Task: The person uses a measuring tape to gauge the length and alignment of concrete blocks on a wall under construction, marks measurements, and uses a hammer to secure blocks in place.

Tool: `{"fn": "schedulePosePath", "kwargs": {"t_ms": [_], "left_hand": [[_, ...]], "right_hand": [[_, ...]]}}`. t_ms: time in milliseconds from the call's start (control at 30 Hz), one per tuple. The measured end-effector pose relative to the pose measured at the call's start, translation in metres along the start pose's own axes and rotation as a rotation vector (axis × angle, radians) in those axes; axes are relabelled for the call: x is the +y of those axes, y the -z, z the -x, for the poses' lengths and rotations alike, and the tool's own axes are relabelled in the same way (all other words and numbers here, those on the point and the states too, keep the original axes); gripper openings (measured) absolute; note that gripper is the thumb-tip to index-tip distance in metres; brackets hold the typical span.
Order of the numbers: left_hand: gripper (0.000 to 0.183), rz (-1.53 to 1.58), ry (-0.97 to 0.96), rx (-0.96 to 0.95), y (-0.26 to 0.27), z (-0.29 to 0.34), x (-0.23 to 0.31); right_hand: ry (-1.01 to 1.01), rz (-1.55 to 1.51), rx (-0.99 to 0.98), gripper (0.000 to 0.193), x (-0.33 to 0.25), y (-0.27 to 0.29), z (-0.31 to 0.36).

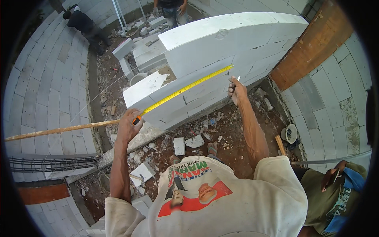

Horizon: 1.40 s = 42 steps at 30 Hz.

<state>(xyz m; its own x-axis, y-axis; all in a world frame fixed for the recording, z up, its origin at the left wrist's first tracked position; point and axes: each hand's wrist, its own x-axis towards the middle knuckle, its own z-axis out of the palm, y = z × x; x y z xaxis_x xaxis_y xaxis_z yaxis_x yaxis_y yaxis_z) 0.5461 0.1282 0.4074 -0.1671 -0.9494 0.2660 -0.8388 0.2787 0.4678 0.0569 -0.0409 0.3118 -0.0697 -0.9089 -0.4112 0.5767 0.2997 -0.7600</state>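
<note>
My left hand [129, 123] is wrapped around an orange and black tape measure [137, 120], held at the left end of a partly built white block wall [244, 43]. From its case the yellow blade [185, 87] slants up to the right across the wall's face. The blade's free end lies just above and left of my right hand [237, 91]. That hand is closed, with a short white stick [238, 78] poking out between thumb and fingers; I cannot tell whether it is a pencil or chalk. A wooden strip [63, 129] runs leftward from beside my left hand.
Block rubble and loose blocks [179, 146] lie on the dirt floor near my feet. A bucket [290, 134] stands at the right beside another block wall. A person [335, 193] is close at lower right; two others work beyond the wall. A brown board [312, 45] abuts the wall's right end.
</note>
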Motion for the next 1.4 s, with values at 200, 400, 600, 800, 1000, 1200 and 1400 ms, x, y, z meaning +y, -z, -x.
{"fn": "schedulePosePath", "kwargs": {"t_ms": [200,400,600,800,1000,1200,1400], "left_hand": [[0.039,-0.121,-0.031,0.040,0.007,-0.027,-0.015],[0.036,-0.027,0.001,-0.004,0.001,-0.038,-0.019],[0.033,-0.042,0.051,-0.032,0.002,-0.048,-0.010],[0.034,-0.013,0.000,0.003,-0.006,-0.054,0.010],[0.034,0.004,0.049,-0.015,-0.013,-0.061,0.016],[0.033,0.004,0.026,-0.040,-0.011,-0.061,0.003],[0.035,-0.064,0.011,-0.020,-0.014,-0.059,-0.009]], "right_hand": [[-0.244,0.061,0.001,0.021,0.099,0.064,0.063],[-0.396,0.089,0.197,0.018,0.153,0.126,0.130],[-0.337,0.080,0.227,0.018,0.147,0.121,0.145],[-0.212,0.107,0.000,0.024,0.103,0.037,0.095],[-0.107,0.123,-0.103,0.023,0.056,-0.067,0.035],[-0.078,0.070,-0.086,0.022,0.041,-0.116,-0.011],[-0.095,0.167,-0.036,0.023,0.042,-0.121,-0.028]]}}
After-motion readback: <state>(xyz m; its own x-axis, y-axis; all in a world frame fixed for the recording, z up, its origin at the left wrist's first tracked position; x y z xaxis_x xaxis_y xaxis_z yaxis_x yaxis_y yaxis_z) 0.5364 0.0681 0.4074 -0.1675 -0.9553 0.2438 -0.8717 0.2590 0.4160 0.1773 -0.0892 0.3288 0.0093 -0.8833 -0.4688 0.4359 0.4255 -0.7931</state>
